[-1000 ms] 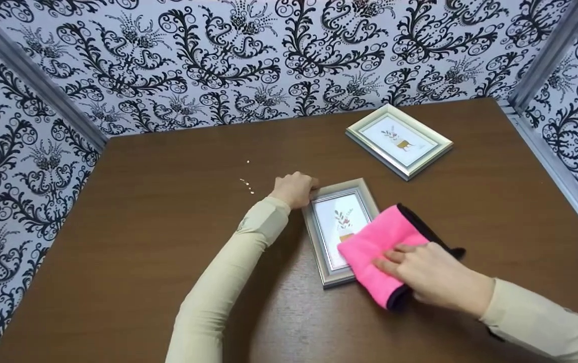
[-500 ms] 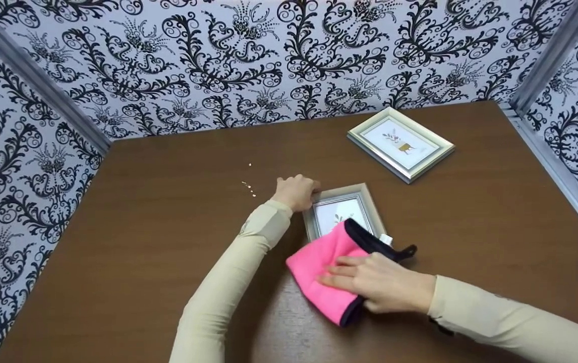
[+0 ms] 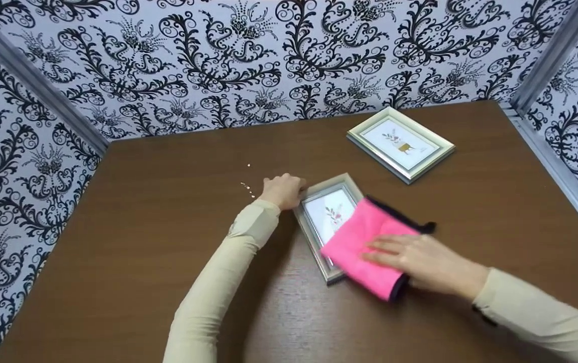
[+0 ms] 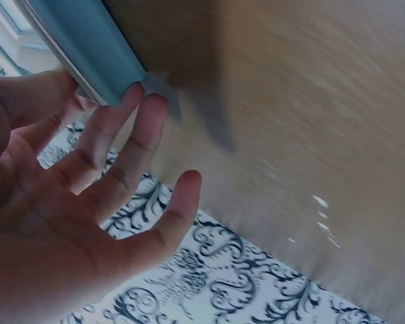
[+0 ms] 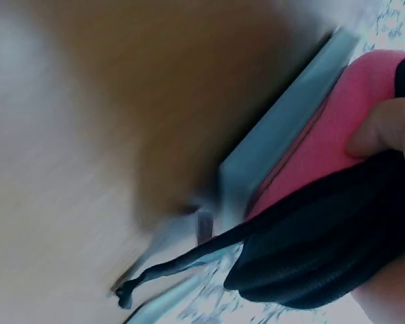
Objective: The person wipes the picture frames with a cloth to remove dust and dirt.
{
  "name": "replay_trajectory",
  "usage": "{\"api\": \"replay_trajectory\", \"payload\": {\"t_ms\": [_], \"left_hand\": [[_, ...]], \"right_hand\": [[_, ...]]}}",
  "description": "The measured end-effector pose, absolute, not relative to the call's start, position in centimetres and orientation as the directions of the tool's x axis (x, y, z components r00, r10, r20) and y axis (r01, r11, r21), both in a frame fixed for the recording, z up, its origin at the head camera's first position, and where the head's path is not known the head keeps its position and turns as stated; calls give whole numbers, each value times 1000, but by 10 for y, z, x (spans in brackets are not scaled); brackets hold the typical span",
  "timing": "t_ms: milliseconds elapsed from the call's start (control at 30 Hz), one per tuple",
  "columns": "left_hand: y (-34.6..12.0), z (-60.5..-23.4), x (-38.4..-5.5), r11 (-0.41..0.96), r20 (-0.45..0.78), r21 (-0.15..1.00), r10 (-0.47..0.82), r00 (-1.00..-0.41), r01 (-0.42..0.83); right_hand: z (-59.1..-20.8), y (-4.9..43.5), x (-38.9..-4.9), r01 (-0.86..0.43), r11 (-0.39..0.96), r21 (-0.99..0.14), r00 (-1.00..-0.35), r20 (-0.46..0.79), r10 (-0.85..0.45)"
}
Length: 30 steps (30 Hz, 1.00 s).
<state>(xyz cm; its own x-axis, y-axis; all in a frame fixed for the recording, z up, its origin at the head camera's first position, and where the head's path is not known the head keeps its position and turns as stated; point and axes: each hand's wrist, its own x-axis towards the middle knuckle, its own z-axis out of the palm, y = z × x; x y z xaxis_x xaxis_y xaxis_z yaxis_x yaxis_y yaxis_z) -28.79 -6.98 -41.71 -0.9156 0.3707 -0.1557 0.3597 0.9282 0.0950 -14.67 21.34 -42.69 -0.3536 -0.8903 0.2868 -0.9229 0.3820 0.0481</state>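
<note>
In the head view, my left hand [image 3: 282, 192] grips the upper left corner of a picture frame [image 3: 318, 254] with a plant print under its glass. The left wrist view shows the thumb and fingertips pinching the frame's edge [image 4: 104, 47]; the little finger stands free. My right hand [image 3: 422, 259] holds a folded pink cloth [image 3: 354, 239] with black trim against the frame's lower right part, fingers laid over the top. In the right wrist view, the thumb presses the pink cloth [image 5: 324, 145], and a black loop [image 5: 182, 260] hangs from it. The cloth hides the frame's lower right side.
A second picture frame [image 3: 400, 144] lies at the back right of the brown table [image 3: 158, 227]. Small white bits [image 3: 247, 187] are scattered left of my left hand. Patterned walls [image 3: 228, 55] enclose the back and sides, with metal posts at the corners.
The right hand slid the cloth left and toward me across the frame, then back right and up. Lately the left hand and the held frame shifted slightly left.
</note>
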Motion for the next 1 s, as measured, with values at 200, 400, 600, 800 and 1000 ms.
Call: {"api": "replay_trajectory", "payload": {"t_ms": [200, 400, 600, 800, 1000], "left_hand": [[-82, -419, -293, 941, -135, 127, 330, -934, 314], [-80, -421, -292, 946, -91, 107, 316, -944, 306], [-79, -421, -292, 940, -81, 138, 325, -942, 312], [-83, -420, -293, 943, -76, 129, 317, -945, 306], [-81, -420, -293, 947, -70, 110, 311, -948, 302]], "right_hand": [[-424, 237, -149, -854, 519, 50, -476, 328, -816], [-420, 229, -134, -818, 562, 125, -521, 255, -815], [-428, 225, -123, -818, 555, 150, -527, 190, -828], [-436, 221, -126, -843, 510, 171, -462, 254, -850], [-438, 197, -116, -858, 449, 248, -399, 227, -888]]}}
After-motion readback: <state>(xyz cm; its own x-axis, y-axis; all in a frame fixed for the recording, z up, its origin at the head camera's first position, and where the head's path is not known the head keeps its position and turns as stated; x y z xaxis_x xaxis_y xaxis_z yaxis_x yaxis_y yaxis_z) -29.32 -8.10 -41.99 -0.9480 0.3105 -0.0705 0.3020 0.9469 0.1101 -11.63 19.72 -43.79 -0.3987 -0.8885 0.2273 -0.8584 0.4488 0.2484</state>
